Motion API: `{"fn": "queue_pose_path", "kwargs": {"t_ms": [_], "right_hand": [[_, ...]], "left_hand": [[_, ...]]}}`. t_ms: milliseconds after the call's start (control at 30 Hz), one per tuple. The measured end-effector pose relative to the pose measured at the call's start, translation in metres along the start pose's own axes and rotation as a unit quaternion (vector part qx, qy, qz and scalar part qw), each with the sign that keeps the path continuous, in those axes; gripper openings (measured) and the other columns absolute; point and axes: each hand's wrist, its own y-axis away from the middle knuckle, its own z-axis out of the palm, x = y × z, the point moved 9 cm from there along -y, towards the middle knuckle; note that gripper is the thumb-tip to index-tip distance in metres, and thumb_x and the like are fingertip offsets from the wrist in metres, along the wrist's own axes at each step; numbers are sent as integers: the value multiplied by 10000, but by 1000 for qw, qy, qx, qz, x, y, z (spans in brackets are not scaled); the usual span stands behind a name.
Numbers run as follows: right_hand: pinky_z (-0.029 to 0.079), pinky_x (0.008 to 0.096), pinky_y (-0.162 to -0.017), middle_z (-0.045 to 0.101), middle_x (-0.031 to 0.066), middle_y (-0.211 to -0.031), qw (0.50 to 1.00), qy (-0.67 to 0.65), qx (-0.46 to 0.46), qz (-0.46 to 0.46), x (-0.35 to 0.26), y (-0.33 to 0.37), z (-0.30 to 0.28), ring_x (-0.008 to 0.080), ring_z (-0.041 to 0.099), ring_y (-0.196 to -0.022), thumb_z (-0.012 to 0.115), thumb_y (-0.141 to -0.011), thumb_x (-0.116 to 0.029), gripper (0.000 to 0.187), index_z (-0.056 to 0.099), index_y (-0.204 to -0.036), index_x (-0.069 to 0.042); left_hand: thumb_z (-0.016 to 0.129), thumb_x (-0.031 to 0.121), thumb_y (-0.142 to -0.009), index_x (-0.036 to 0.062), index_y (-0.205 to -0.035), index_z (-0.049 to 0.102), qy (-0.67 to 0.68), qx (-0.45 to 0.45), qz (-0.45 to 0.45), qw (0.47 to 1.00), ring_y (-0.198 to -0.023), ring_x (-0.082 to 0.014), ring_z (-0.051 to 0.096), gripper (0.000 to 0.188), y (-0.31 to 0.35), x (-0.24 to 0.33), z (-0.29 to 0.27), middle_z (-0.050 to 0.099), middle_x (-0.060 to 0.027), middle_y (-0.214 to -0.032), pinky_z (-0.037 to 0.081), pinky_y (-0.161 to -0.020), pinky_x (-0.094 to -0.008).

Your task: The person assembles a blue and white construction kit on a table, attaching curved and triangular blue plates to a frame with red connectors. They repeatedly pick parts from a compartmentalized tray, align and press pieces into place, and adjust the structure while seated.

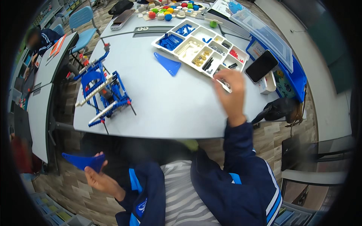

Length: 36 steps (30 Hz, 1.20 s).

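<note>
My left hand (98,179) grips one end of a blue curved triangular building panel (81,161), held off the table at the lower left. Over the near corner of a white sorting tray (163,47), my right hand (232,94) bends its fingers in a pinch at a compartment of small grey parts. Whatever lies between those fingertips is too small and blurred to make out. A second blue panel (168,64) of like shape lies on the table beside the tray. To the left stands a blue and white beam-built model (103,92) with red and black connectors.
Right of the tray are a black phone (261,66), a small white box (267,83), a blue bin (298,81) with a clear lid (260,35) and a black bag (281,110). Colourful pieces (169,10) lie at the far edge. A person (41,39) sits far left.
</note>
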Motion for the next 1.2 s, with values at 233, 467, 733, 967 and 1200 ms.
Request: {"fn": "queue_pose_path", "kwargs": {"t_ms": [233, 467, 733, 967, 1200], "right_hand": [[565, 390, -766, 751, 160, -870, 966, 181, -38, 183, 236, -43, -19, 311, 735, -808, 697, -877, -142, 163, 757, -951, -10], [560, 395, -811, 763, 159, -942, 950, 159, -166, 210, 279, -63, 67, 324, 730, -866, 747, -818, -155, 211, 793, -997, -53], [561, 349, -749, 750, 179, -861, 944, 118, -138, 276, 309, -57, 62, 274, 728, -788, 720, -831, -82, 211, 788, -1023, -27], [555, 382, -813, 741, 205, -939, 962, 110, -153, 199, 289, -58, 66, 319, 706, -848, 672, -853, -34, 232, 765, -1060, 14], [521, 433, -903, 716, 219, -981, 955, 167, -178, 169, 278, -59, 63, 378, 667, -926, 535, -840, 61, 270, 755, -994, 30]], "left_hand": [[545, 422, -1072, -18, -1108, 637, -216, 67, -71, 972, -792, -125, 551, 451, -39, -56, -62, 624, -56, -949, 409, -663, -247], [560, 321, -1051, -41, -1392, 487, 1, -38, -74, 997, -1176, -321, 630, 502, -93, -147, -105, 588, -217, -1367, 518, -1028, -415], [562, 197, -1040, -107, -1317, 434, -36, -104, -26, 994, -1165, -387, 598, 431, -84, -122, -44, 549, -266, -1292, 519, -1018, -488], [611, 51, -997, -110, -995, 532, -39, 10, -131, 991, -899, -315, 664, 179, -65, -68, 27, 619, -208, -954, 607, -825, -398], [610, 69, -1004, -124, -1015, 545, -44, -4, -135, 990, -888, -310, 646, 204, -70, -78, 33, 606, -210, -952, 614, -827, -401]]}}
